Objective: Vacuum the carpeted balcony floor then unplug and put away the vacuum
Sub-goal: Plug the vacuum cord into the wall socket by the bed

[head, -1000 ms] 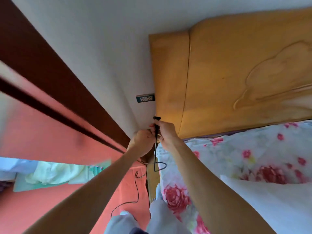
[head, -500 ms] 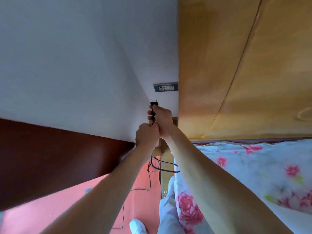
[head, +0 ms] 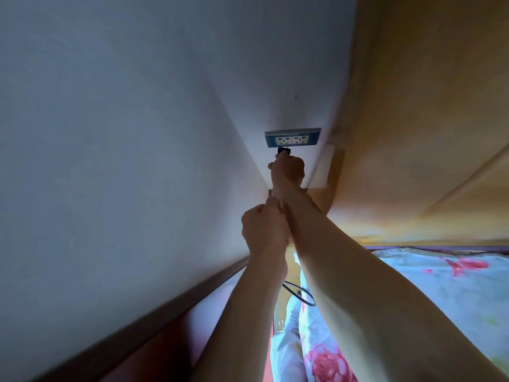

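A black plug (head: 283,151) sits in the grip of my right hand (head: 288,169), just below a blue-framed double wall socket (head: 292,137) on the white wall. The plug's prongs point up at the socket's left outlet. My left hand (head: 263,227) is lower, fingers curled, beside my right wrist; what it holds is hidden. A loop of black cord (head: 298,293) hangs below between my forearms. The vacuum itself is out of view.
A tall orange wooden headboard (head: 427,119) stands right of the socket. A bed with a floral cover (head: 440,293) fills the lower right. A dark brown door frame (head: 154,321) runs along the wall's lower left, with red floor below.
My right hand has risen with the plug from well below the socket to just under it. My left hand stayed lower. The camera has come closer to the wall.
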### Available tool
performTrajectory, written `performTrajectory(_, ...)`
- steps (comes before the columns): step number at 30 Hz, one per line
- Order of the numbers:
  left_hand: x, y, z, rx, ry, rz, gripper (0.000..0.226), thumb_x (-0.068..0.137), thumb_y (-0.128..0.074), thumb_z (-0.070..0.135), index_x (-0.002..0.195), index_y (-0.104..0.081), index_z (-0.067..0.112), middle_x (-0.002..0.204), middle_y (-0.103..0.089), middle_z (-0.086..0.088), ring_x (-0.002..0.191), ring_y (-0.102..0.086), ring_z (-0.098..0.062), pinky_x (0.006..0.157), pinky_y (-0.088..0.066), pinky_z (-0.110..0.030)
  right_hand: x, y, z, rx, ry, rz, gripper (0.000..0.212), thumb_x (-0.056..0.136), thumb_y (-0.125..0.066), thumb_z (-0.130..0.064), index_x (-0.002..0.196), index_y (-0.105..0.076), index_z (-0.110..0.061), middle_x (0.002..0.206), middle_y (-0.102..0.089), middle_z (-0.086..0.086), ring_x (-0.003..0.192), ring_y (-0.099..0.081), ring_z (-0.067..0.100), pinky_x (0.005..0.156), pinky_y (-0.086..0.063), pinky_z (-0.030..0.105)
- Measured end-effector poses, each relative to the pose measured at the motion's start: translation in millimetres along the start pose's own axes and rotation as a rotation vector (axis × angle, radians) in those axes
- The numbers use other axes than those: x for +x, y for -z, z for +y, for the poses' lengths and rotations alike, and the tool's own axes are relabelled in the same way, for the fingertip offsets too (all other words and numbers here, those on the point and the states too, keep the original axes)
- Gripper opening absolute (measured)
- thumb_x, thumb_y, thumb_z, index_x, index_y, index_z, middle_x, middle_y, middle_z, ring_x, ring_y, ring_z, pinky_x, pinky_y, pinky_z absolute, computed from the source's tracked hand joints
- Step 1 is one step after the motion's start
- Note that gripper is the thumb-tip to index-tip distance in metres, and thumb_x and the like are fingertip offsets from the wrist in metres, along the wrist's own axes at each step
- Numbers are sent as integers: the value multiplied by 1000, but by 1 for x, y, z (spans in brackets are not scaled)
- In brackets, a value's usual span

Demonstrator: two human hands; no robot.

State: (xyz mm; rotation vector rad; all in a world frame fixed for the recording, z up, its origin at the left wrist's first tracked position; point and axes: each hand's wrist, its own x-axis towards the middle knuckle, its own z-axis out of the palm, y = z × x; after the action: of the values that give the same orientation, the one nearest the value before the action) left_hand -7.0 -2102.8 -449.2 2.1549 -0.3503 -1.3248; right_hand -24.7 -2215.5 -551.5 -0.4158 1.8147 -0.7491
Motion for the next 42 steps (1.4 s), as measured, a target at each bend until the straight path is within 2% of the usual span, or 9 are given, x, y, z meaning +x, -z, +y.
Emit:
performTrajectory(3, 7, -5, -2, -32, 8, 3, 30, 77, -53, 15, 48, -46, 13, 56, -36, -8, 48, -27, -20, 50, -24, -27, 12, -1, 6, 67, -4, -32, 40, 103, -36, -24, 126, -58, 1, 123, -62, 20, 114, -61, 34, 84, -48, 36)
performTrajectory(7, 13, -14, -4, -43, 27, 5, 24, 72, -55, 19, 49, -51, 14, 59, -38, -12, 57, -33, -24, 61, -30, -37, 26, -8, 13, 23, 76, 119, 39, 105, -35, -23, 116, -67, -3, 114, -69, 10, 106, -64, 25, 72, -36, 24)
performTrajectory(12, 25, -16, -6, -19, 8, 11, 39, 83, -54, 13, 44, -52, 15, 49, -43, -8, 53, -38, -25, 63, -36, -38, 27, -10, 24, 20, 190, 134, 34, 103, -39, -19, 114, -67, -3, 110, -70, 11, 103, -64, 25, 76, -37, 23)
performTrajectory(16, 29, -18, -7, -77, 42, 30, 42, 79, -56, 22, 38, -53, 16, 41, -40, -1, 49, -34, -24, 65, -33, -40, 26, -8, 24, 28, 270, 184, 32, 103, -42, -20, 107, -70, -6, 101, -73, 9, 92, -67, 19, 62, -38, 18)
performTrajectory(22, 33, -20, -3, -22, -12, 81, 32, 87, -53, 16, 59, -57, -1, 54, -43, -12, 56, -38, -27, 63, -38, -38, 30, -12, 14, 36, 205, 225, 31, 102, -47, -24, 100, -72, -6, 90, -72, 5, 74, -62, 10, 52, -30, 12)
performTrajectory(25, 32, -15, -7, -26, -36, 125, 39, 84, -55, 26, 51, -53, 6, 50, -41, -7, 54, -38, -26, 60, -36, -37, 32, -15, 8, 24, 171, 280, 33, 103, -45, -26, 102, -69, -3, 80, -60, -3, 61, -51, 4, 49, -29, 10)
performTrajectory(31, 22, -8, -9, -19, -76, 170, 33, 80, -56, 24, 64, -51, -5, 52, -34, -9, 56, -30, -25, 58, -30, -37, 27, -14, 0, 55, 158, 214, 28, 103, -47, -23, 109, -66, -2, 96, -70, 8, 70, -56, 6, 53, -34, 9)
performTrajectory(38, 25, -7, -7, 2, -118, 165, 36, 87, -58, 18, 55, -56, 1, 40, -36, 2, 45, -36, -16, 55, -35, -32, 33, -18, -7, 55, 120, 251, 27, 103, -47, -22, 115, -61, -3, 81, -51, -6, 58, -44, 4, 52, -35, 7)
performTrajectory(42, 21, -4, -10, -12, -111, 173, 33, 85, -57, 16, 64, -51, -9, 48, -33, -9, 50, -31, -22, 57, -32, -34, 36, -21, 0, 107, 161, 280, 25, 101, -49, -19, 103, -66, -1, 75, -54, -7, 55, -45, -1, 51, -31, 6)
